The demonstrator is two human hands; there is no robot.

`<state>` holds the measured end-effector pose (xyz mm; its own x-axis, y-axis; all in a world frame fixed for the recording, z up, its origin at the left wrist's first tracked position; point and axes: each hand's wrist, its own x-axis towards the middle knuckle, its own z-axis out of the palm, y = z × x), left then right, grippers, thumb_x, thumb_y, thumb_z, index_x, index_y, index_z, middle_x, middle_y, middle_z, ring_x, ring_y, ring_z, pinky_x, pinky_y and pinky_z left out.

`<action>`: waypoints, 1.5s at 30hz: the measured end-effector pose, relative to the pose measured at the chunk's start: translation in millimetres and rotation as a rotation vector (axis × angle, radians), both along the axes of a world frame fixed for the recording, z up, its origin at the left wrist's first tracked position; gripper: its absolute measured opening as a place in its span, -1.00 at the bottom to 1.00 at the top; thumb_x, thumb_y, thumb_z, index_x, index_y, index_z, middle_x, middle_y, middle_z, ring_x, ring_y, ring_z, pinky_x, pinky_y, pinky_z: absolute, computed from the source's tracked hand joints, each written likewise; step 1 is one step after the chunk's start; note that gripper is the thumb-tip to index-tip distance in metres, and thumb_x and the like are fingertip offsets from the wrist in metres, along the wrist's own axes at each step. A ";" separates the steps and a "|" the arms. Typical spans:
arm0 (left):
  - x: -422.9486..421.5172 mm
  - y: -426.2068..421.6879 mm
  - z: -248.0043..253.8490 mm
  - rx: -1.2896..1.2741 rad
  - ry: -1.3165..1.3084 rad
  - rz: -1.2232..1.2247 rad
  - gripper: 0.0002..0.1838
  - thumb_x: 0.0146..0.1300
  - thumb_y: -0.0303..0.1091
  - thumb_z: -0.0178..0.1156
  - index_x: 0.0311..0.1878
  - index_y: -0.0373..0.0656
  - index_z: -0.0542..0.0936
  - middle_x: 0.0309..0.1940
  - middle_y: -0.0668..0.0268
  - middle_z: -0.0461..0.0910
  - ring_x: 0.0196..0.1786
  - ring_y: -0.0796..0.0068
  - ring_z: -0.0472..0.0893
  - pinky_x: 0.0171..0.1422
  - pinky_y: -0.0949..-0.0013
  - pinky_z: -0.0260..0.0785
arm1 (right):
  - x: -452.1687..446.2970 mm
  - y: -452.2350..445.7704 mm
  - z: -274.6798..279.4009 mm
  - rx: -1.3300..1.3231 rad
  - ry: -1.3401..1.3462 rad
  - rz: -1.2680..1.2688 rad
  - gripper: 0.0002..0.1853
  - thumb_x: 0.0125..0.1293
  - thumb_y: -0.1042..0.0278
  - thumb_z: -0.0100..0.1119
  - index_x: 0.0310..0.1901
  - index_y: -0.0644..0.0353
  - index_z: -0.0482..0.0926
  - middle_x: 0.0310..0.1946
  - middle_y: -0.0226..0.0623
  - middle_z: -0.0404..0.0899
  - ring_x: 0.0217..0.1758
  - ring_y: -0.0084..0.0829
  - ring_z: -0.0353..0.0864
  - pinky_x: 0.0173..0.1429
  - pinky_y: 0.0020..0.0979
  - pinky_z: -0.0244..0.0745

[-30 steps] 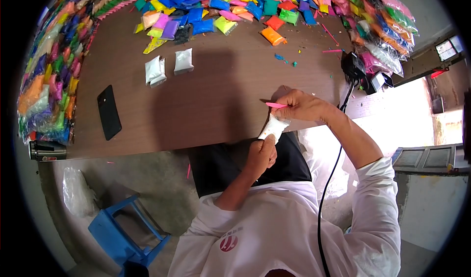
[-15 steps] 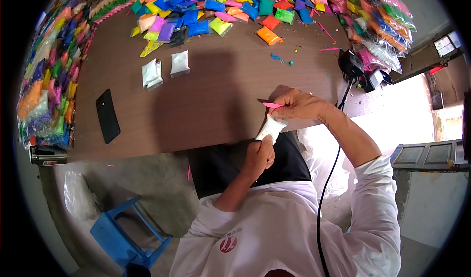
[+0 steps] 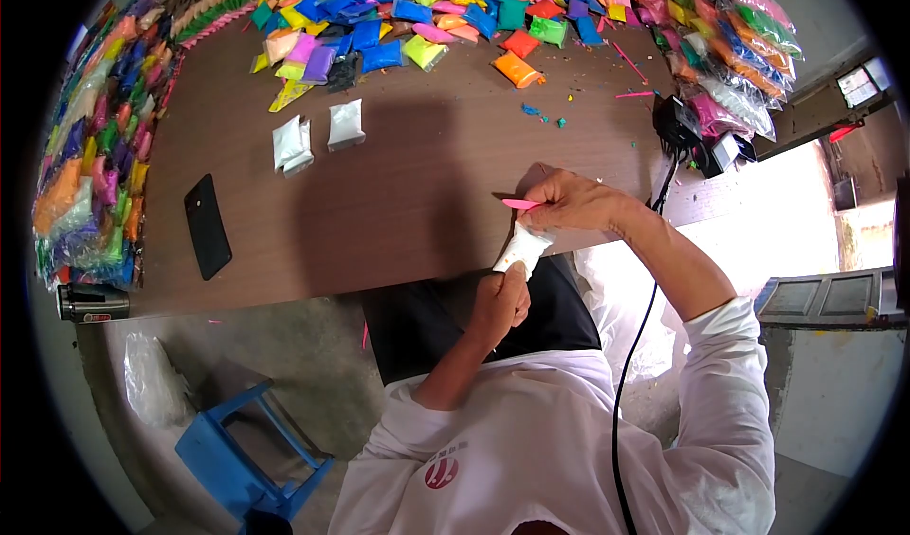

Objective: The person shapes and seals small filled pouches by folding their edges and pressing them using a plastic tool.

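Note:
Just off the table's front edge, my left hand is closed around the lower end of a small white packet. My right hand is at the packet's upper end with its fingers pinched. A flat pink plastic tool sticks out to the left from those fingers. Whether the right fingers also grip the packet's edge is hard to tell. Two or so similar white packets lie stacked on the table, and another white packet lies beside them.
Many coloured packets are heaped at the brown table's back, with bagged packets along its left side. A black phone lies at left. Black devices with a cable stand at right. A blue stool is on the floor.
Almost nothing differs. Both hands stay on the white packet, and the pink tool has shifted very slightly to the left.

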<state>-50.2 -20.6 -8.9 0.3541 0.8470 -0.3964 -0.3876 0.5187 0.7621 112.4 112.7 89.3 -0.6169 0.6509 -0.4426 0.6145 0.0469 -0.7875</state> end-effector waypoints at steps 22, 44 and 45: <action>-1.5 2.0 9.4 -0.030 -0.014 -0.024 -0.46 0.43 -0.06 -0.09 -0.70 -0.06 0.21 -0.81 0.38 0.23 -0.79 0.55 0.22 -0.71 0.46 -0.01 | -17.1 -8.4 4.5 0.104 -0.007 -0.070 -0.84 0.17 0.41 0.12 -0.27 0.28 0.62 -0.55 -0.40 0.51 -0.37 -0.58 0.46 -0.21 -0.45 0.38; -0.8 4.2 7.5 -0.002 -0.004 -0.012 -0.42 0.41 -0.01 -0.06 -0.74 -0.05 0.20 -0.83 0.41 0.23 -0.81 0.60 0.20 -0.75 0.47 -0.02 | 39.6 5.7 3.7 0.409 0.043 -0.371 -0.81 0.21 0.32 0.18 -0.34 0.29 0.60 -0.57 -0.37 0.46 -0.54 -0.46 0.38 -0.47 -0.37 0.27; -0.4 3.8 7.2 -0.004 -0.003 -0.012 -0.42 0.41 -0.01 -0.06 -0.74 -0.05 0.20 -0.83 0.41 0.23 -0.81 0.60 0.20 -0.75 0.47 -0.02 | 42.5 6.1 5.1 0.261 0.125 -0.496 -0.75 0.31 0.26 0.19 -0.27 0.34 0.62 -0.59 -0.55 0.41 -0.57 -0.69 0.27 -0.54 -0.48 0.20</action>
<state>-50.7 -16.8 -1.7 0.3656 0.8412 -0.3985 -0.3831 0.5261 0.7592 154.9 118.8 94.3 -0.2475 0.9535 -0.1720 0.5158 -0.0206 -0.8565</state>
